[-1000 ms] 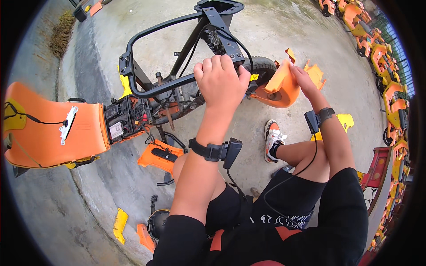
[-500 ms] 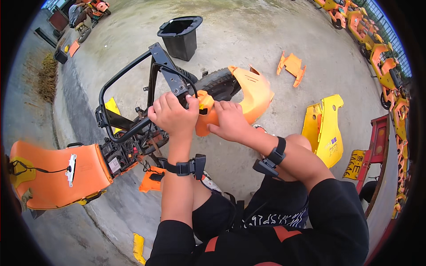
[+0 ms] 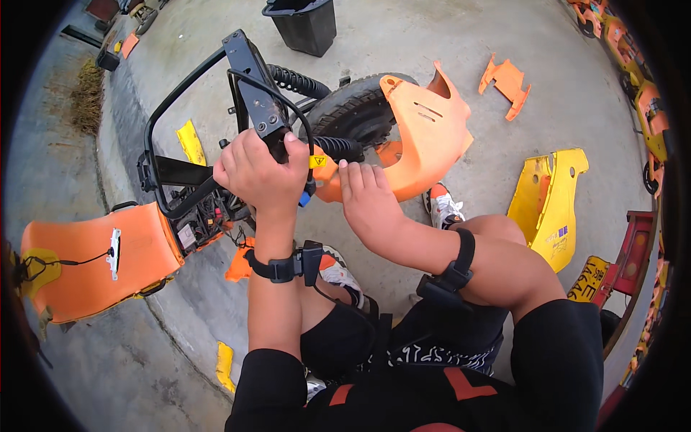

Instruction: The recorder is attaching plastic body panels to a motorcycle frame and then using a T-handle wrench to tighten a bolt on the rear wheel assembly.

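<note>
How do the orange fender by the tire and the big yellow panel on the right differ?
Colour: the orange fender is plain orange; the yellow panel is yellow with small blue marks.
Openings: the orange fender has two narrow slots; the yellow panel has a round hole near its far end.
Contact: the right hand touches the orange fender's near side; no hand touches the yellow panel.
Shared: both are shaped body panels.

Black frame (image 3: 253, 85), orange fender (image 3: 432, 140), possibly touching

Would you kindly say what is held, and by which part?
Left hand: black frame, near its bolted corner; right hand: on orange fender, near edge, grip unclear.
</note>
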`<state>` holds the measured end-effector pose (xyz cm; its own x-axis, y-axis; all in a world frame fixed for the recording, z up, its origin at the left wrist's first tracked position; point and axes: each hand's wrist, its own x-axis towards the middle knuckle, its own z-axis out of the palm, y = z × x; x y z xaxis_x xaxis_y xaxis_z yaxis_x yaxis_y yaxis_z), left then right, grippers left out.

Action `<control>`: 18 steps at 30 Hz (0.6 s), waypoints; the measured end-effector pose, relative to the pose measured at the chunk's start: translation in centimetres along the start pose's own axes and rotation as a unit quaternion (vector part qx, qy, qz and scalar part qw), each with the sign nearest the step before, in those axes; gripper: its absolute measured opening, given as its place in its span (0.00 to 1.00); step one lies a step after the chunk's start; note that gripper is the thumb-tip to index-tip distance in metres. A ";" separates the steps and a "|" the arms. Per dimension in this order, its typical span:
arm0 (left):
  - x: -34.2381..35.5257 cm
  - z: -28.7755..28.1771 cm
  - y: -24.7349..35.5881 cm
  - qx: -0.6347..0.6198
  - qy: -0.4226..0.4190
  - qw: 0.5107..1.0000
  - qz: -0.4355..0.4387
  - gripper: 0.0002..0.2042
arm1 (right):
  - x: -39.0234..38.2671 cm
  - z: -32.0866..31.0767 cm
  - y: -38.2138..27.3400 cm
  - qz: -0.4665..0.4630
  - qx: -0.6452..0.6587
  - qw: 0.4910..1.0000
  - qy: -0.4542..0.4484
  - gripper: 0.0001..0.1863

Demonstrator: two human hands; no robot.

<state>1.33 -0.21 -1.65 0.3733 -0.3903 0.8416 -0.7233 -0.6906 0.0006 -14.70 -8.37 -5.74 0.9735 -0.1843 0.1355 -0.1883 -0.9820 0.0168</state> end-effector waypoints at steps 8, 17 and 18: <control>-0.3 0.8 -0.3 0.029 0.028 0.999 0.016 0.21 | -0.2 -0.2 0.1 -0.028 -0.036 0.998 -0.052 0.39; -0.5 1.6 -0.9 0.023 0.082 0.996 0.040 0.16 | -1.6 -0.1 -1.3 -0.081 -0.075 0.988 -0.104 0.38; -0.4 1.8 -0.9 0.027 0.086 0.995 0.046 0.17 | -2.0 0.0 -1.7 -0.098 -0.074 0.984 -0.130 0.39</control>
<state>2.88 -0.49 -2.97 0.1974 -0.3466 0.9170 -0.7157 -0.6902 -0.1068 -16.30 -6.34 -6.04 0.9898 -0.0156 -0.1415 0.0080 -0.9863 0.1648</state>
